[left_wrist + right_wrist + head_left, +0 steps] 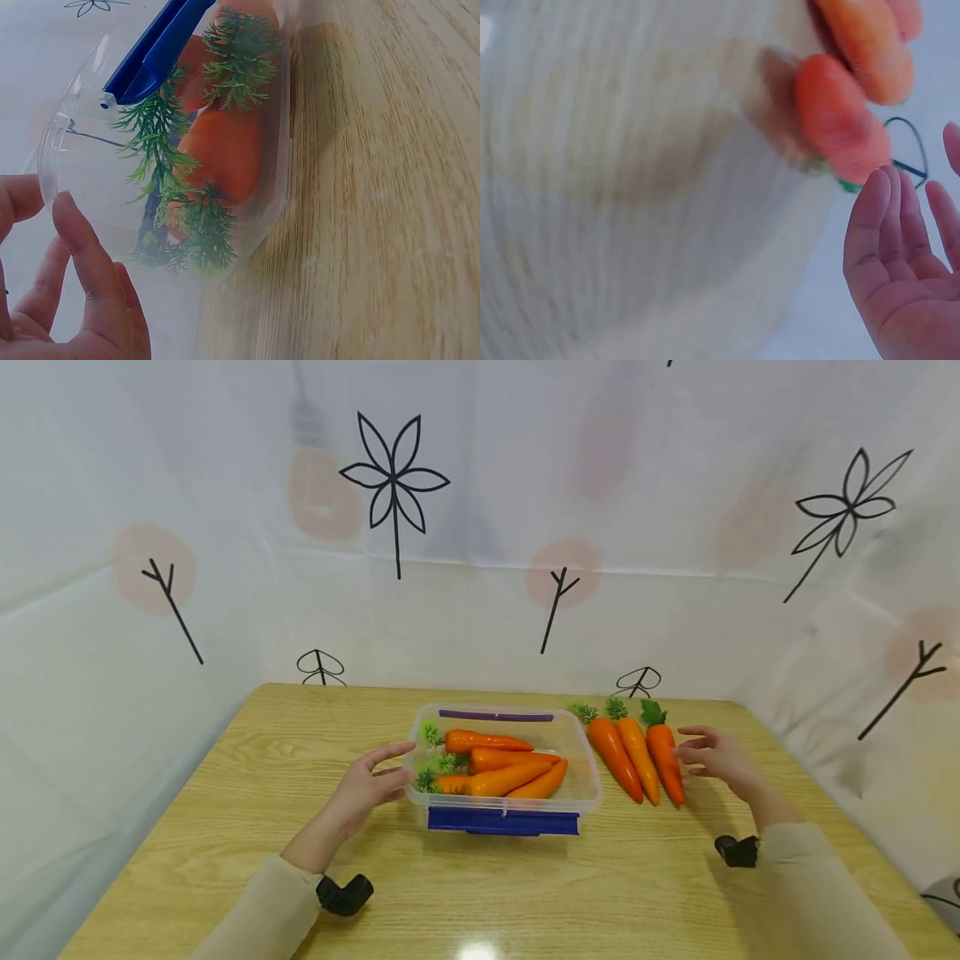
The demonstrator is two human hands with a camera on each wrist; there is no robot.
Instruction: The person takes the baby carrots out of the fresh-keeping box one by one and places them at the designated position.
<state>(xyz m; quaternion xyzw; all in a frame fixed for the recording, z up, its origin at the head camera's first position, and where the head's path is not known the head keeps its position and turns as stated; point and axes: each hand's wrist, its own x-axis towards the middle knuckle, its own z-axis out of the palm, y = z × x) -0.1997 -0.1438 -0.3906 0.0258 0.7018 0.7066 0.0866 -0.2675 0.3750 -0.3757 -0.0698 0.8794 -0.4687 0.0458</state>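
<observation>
A clear plastic box (504,805) with blue clips holds several orange carrots (517,777) with green leafy tops. At its left rim is my left hand (369,785), its fingers extended and fingertips right at the edge; the left wrist view shows them close against the clear wall (82,165). Three more carrots (636,752) lie side by side to the right of the box, leaves toward the back. My right hand (712,756) is beside the rightmost carrot (663,747), fingers straight and tips close to its side. Nothing is in the right palm.
The wooden table (480,877) carries everything. A white cloth (480,627) printed with plant drawings hangs behind and at both sides. Each wrist wears a black camera mount (345,893). The blue front clip (502,821) of the box hangs down.
</observation>
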